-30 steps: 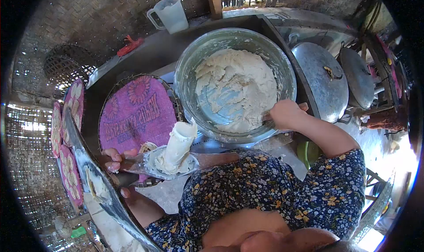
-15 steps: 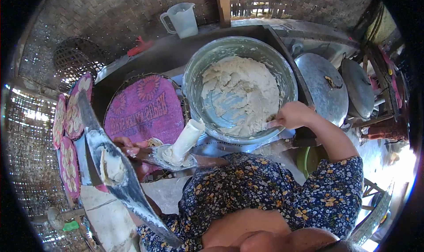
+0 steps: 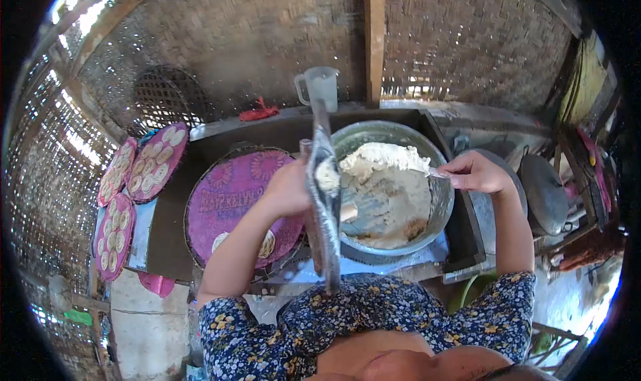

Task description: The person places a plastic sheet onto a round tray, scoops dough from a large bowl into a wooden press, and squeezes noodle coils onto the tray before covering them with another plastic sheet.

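Dough in basin, between both hands

The head view looks forward and down, near, from above the floral blouse at the frame's bottom. Woven wall spans its rounded top.

Pale sticky dough smeared round a metal basin, more piled along a scraper; dough-streaked wooden press nearby.
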A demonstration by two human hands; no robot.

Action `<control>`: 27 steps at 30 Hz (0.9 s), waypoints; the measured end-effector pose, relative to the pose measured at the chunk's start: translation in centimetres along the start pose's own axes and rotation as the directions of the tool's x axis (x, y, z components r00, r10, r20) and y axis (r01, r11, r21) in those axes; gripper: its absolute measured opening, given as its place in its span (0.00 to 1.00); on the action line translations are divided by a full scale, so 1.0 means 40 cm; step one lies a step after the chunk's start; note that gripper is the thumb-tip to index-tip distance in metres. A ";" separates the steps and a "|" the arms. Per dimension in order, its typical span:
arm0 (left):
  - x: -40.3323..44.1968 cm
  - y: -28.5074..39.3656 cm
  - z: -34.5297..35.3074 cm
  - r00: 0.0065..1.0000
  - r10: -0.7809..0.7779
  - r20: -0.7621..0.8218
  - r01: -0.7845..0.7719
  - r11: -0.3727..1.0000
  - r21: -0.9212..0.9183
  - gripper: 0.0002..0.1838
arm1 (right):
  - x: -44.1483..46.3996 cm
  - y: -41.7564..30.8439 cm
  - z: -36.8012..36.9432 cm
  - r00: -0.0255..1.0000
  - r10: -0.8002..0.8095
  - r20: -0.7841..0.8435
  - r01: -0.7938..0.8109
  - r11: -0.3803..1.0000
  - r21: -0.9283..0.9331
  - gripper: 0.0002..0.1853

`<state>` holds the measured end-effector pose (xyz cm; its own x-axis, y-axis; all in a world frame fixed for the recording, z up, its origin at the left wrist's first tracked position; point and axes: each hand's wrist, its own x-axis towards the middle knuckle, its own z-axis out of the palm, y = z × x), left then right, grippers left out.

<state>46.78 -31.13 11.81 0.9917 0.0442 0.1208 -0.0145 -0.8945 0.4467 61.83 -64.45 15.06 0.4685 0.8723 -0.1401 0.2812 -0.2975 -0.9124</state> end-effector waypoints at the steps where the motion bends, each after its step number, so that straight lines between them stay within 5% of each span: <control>1: 0.014 0.003 0.009 0.998 0.059 -0.020 -0.059 0.998 -0.010 0.26 | 0.012 -0.011 0.005 0.999 -0.040 0.004 0.040 0.998 -0.043 0.21; 5: 0.030 0.006 0.012 0.989 0.146 -0.010 -0.146 0.982 -0.118 0.25 | 0.036 -0.046 0.027 0.978 -0.208 0.002 0.193 0.903 -0.383 0.19; 8: 0.014 0.009 0.000 0.987 0.163 0.004 -0.162 0.984 -0.074 0.25 | 0.028 -0.158 0.035 0.928 -0.373 -0.026 0.214 0.587 -0.781 0.16; 10: 0.022 0.024 0.007 0.988 0.152 -0.005 -0.152 0.986 -0.068 0.25 | 0.043 -0.194 0.022 0.886 -0.463 0.004 0.231 0.434 -0.871 0.17; 19: 0.042 0.019 0.031 0.998 -0.058 -0.011 0.055 0.982 -0.180 0.25 | 0.111 -0.239 0.230 0.697 -0.702 0.148 0.094 -0.115 -0.989 0.13; 22: 0.037 0.005 0.022 0.997 -0.062 0.035 0.070 0.958 -0.278 0.25 | 0.112 -0.198 0.284 0.495 -0.804 0.329 -0.003 -0.380 -0.925 0.14; 25: 0.039 -0.031 0.032 0.999 0.000 0.042 0.012 0.958 -0.287 0.25 | 0.099 -0.189 0.242 0.485 -0.810 0.329 0.095 -0.325 -0.941 0.08; 27: 0.053 -0.107 0.052 0.998 -0.046 0.032 0.054 0.911 -0.409 0.24 | 0.062 -0.207 0.188 0.385 -0.896 0.224 0.079 -0.210 -0.975 0.08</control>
<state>49.22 -28.14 8.29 0.9949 0.0708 0.0722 -0.0114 -0.6306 0.7760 54.38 -56.90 19.39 -0.2592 0.6888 0.6771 0.7942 -0.2469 0.5552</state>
